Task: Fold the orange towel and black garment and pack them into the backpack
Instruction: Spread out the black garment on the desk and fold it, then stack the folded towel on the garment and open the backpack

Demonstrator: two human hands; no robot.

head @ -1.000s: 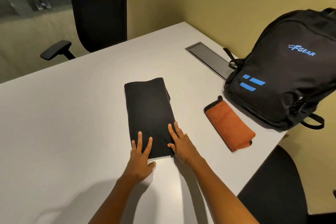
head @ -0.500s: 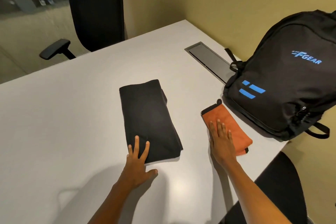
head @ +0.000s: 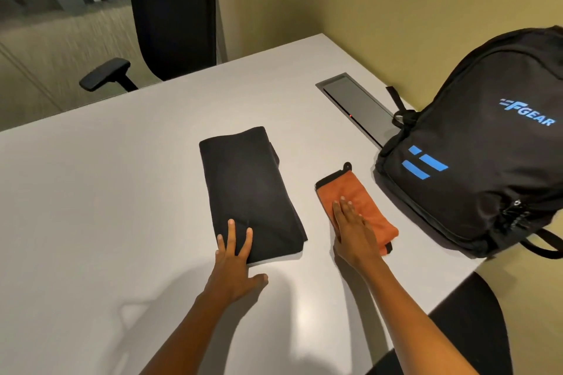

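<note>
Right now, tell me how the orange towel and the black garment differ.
The orange towel makes a smaller bundle than the black garment. The towel lies nearer the backpack; the garment lies left of it. The right hand rests flat on the towel; the left hand touches the garment. Both lie folded on the table, unpacked.

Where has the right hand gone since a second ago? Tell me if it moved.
Yes. The right hand left the black garment and moved right onto the orange towel, toward the backpack.
</note>
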